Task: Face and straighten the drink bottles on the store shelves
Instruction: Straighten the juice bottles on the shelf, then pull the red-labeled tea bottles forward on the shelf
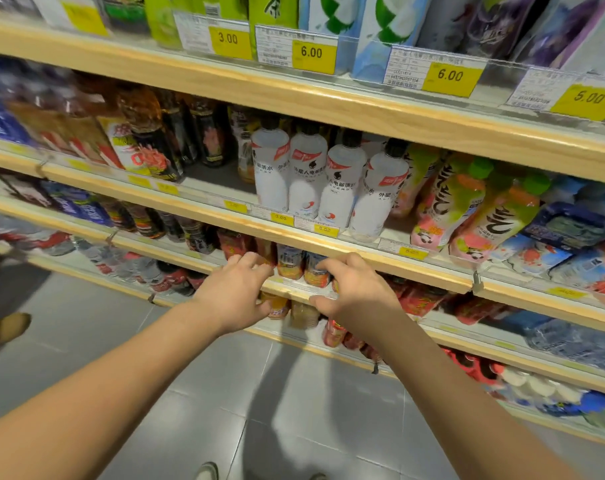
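Head view. Drink aisle: pale wooden-edged shelves (pixel 380 109) run left to right, several tiers. Both arms out toward third tier down.
- The left hand (pixel 233 296) sits just left of two small bottles with orange-and-blue labels (pixel 289 266). Fingertips at shelf front, near a red-labelled bottle (pixel 233 242).
- The right hand (pixel 354 294) is just right of same pair. Fingers arched over the right-side one, thumb low in front of shelf lip.
- Grip state: both half open, fingers spread & loosely curled, nothing enclosed as far as seen. Contact w/ bottles can't be confirmed; motion blur.
- Tier above: row of white bottles with black caps (pixel 308 181), labels mostly forward, fairly even.
- Top tier carries yellow price tags (pixel 313 55). Below all, grey tiled floor (pixel 294 393).

Step, est.: approach to the orange-and-blue pair; facing not begun there.

Next move needs:
- close each grip round a bottle body
- turn label to front
- draw it near to shelf lip, level w/ neighbours

Little headroom under tier above, so come in from front.
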A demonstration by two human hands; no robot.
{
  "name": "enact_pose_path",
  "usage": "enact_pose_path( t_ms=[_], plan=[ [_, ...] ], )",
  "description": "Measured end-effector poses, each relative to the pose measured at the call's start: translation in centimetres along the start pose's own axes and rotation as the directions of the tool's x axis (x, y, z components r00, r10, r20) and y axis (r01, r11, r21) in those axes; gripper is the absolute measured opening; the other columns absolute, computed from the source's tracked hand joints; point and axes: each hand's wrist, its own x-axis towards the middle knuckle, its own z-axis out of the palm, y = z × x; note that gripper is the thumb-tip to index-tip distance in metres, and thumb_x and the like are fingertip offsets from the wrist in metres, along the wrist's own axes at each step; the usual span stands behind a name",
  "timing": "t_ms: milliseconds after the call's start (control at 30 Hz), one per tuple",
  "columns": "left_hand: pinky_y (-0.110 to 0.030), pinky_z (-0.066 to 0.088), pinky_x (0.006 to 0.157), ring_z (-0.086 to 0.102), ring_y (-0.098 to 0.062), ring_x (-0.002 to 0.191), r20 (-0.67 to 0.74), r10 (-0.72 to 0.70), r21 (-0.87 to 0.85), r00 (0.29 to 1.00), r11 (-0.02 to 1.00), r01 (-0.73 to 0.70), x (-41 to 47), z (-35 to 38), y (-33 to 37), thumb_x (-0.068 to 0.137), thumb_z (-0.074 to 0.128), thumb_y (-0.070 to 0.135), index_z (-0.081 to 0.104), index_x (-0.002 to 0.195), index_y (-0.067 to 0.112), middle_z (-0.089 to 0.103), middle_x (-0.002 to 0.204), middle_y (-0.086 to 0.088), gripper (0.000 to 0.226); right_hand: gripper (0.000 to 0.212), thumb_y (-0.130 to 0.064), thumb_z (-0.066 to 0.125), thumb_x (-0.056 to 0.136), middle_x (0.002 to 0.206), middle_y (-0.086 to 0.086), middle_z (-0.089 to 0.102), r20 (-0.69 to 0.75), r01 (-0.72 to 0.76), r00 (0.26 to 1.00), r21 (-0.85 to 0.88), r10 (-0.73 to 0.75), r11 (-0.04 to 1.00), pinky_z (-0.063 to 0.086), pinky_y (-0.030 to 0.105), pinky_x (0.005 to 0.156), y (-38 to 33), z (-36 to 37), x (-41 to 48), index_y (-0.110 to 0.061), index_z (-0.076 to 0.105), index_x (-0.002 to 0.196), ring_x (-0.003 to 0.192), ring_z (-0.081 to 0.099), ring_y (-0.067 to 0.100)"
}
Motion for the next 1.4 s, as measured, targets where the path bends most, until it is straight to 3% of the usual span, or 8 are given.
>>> enact_pose_path(
  t_ms=[133,300,500,733,1167,1300,1400],
  plan=[
    [-0.041,0.045,0.102,0.041,-0.025,0.129,-0.018,-0.026,-0.004,1.0,1.0,0.026,-1.7,-0.1,-3.6,0.089,0.057,0.05,0.043,0.14,0.025,0.038,0.145,-0.003,0.058,0.055,-0.047,0.065,0.089,0.142,-0.005,0.043,0.018,0.013,1.0,0.022,-0.013,1.0,0.046,0.042,0.103,-3.1,1.5,0.5,-0.035,0.05,0.14,0.126,0.049,0.021],
    [-0.042,0.043,0.104,0.036,-0.026,0.135,-0.017,-0.038,-0.012,0.999,0.999,0.037,-3.8,-0.1,-10.1,0.09,0.057,0.053,0.042,0.141,0.026,0.035,0.15,-0.003,0.06,0.059,-0.049,0.066,0.088,0.142,-0.004,0.043,0.01,0.01,1.0,0.021,-0.01,1.0,0.048,0.039,0.097,-8.4,4.3,1.3,-0.035,0.049,0.142,0.125,0.053,0.022],
    [-0.043,0.038,0.11,0.032,-0.027,0.139,0.018,0.041,0.013,0.999,0.999,-0.041,-6.6,-0.3,-18.5,0.088,0.058,0.054,0.04,0.144,0.024,0.03,0.155,-0.004,0.066,0.06,-0.05,0.066,0.091,0.15,-0.003,0.039,-0.027,-0.107,0.994,0.042,0.108,0.993,0.044,0.039,0.106,-15.9,7.9,1.1,-0.036,0.045,0.146,0.134,0.047,0.025],
    [-0.042,0.039,0.11,0.032,-0.024,0.138,0.049,0.115,-0.031,0.992,0.993,-0.113,-7.9,0.1,-24.6,0.089,0.058,0.053,0.038,0.146,0.024,0.031,0.152,0.0,0.067,0.061,-0.05,0.067,0.089,0.151,-0.005,0.04,-0.081,-0.221,0.969,0.151,0.235,0.964,0.046,0.04,0.104,-20.7,10.6,0.0,-0.036,0.046,0.145,0.135,0.045,0.019],
    [-0.04,0.042,0.106,0.036,-0.022,0.136,-0.005,0.194,-0.029,0.981,0.981,-0.194,-2.3,5.7,-26.2,0.091,0.06,0.047,0.037,0.148,0.023,0.036,0.15,0.0,0.066,0.063,-0.049,0.07,0.089,0.148,-0.008,0.044,-0.123,-0.226,0.959,0.212,0.255,0.951,0.046,0.036,0.097,-16.8,13.7,6.1,-0.039,0.043,0.145,0.131,0.047,0.016],
    [-0.036,0.046,0.101,0.044,-0.018,0.13,-0.072,0.209,-0.023,0.975,0.977,-0.211,0.7,9.4,-27.1,0.088,0.062,0.048,0.039,0.145,0.024,0.043,0.144,0.003,0.066,0.058,-0.043,0.072,0.092,0.144,-0.007,0.047,-0.197,-0.158,0.958,0.237,0.207,0.959,0.05,0.031,0.084,-14.3,16.3,8.7,-0.034,0.046,0.143,0.127,0.049,0.012],
    [-0.034,0.048,0.1,0.05,-0.017,0.125,-0.102,0.245,0.034,0.964,0.97,-0.243,3.9,13.0,-27.6,0.089,0.059,0.048,0.041,0.143,0.023,0.047,0.141,0.003,0.062,0.059,-0.046,0.072,0.092,0.143,-0.007,0.047,-0.229,-0.15,0.951,0.244,0.207,0.958,0.055,0.035,0.077,-12.5,18.9,11.5,-0.035,0.045,0.144,0.125,0.049,0.011]
  ],
)
